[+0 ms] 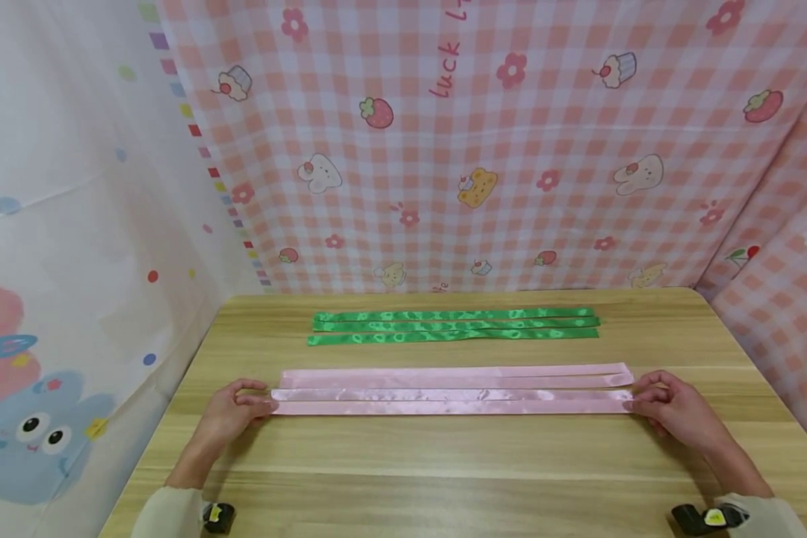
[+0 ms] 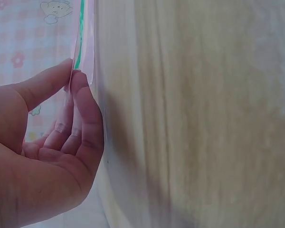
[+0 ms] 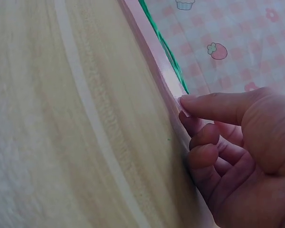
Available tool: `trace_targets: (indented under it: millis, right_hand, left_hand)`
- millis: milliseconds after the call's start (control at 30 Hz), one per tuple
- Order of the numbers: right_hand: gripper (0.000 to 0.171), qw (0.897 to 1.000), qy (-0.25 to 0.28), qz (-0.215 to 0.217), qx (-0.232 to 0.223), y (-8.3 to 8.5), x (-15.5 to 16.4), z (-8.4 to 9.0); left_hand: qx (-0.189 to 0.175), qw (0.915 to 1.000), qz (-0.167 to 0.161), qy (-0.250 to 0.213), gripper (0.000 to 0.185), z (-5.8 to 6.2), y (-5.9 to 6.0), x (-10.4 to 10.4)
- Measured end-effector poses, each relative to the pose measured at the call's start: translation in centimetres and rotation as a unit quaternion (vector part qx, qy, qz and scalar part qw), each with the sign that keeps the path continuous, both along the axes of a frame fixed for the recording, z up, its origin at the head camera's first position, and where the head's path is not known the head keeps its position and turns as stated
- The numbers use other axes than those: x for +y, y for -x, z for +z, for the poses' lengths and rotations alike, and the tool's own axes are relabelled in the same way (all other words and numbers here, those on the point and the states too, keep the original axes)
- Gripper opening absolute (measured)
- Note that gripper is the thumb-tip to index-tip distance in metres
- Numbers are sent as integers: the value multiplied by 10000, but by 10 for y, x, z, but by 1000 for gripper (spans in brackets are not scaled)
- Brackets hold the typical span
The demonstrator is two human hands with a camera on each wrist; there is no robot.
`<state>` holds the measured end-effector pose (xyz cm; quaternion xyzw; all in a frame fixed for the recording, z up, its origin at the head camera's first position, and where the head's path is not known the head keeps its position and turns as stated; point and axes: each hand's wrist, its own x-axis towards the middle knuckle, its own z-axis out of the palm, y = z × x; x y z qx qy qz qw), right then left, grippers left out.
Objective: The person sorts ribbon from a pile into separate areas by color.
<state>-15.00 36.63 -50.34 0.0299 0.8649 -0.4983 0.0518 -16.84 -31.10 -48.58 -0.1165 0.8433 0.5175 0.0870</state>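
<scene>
Three pink ribbons (image 1: 452, 388) lie flat and side by side across the middle of the worktop (image 1: 444, 463), running left to right. The two nearer ribbons are touching along their length; the farthest one sits just beside them and reaches slightly further to the right.

The left hand (image 1: 229, 409) holds the left end of the nearer ribbons. In the left wrist view the thumb and forefinger (image 2: 83, 102) pinch the ribbon end (the remaining fingers curl loosely into the palm). The right hand (image 1: 669, 407) holds the right end of the same ribbons. In the right wrist view its forefinger tip (image 3: 186, 100) presses on the ribbon edge, with the other fingers curled beneath; the thumb is hidden, so a full pinch cannot be confirmed there. The hands are well apart, one at each end.

Three green ribbons (image 1: 453, 326) lie further back on the worktop, parallel to the pink set and near it, not touching it.

A pink checked cloth (image 1: 511, 149) with strawberries and cupcakes hangs behind the worktop, and a white cloth (image 1: 60, 224) with coloured dots hangs at the left.
</scene>
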Motion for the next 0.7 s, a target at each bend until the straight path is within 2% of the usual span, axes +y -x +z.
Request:
trace_targets:
  millis: [133,367,700]
  right_hand:
    - [33,10000,-26,-69,-41,0,0,0]
    - [39,9998,-74,-190,-74,1,0,0]
    - [44,9991,-287,-233,-210,1,0,1]
  left_hand:
    - [-35,10000,51,28,50,-1,2,1]
    - [44,9993,7,370,48,-2,4,3]
    - [-13,9995,136,290,49,-3,5,5]
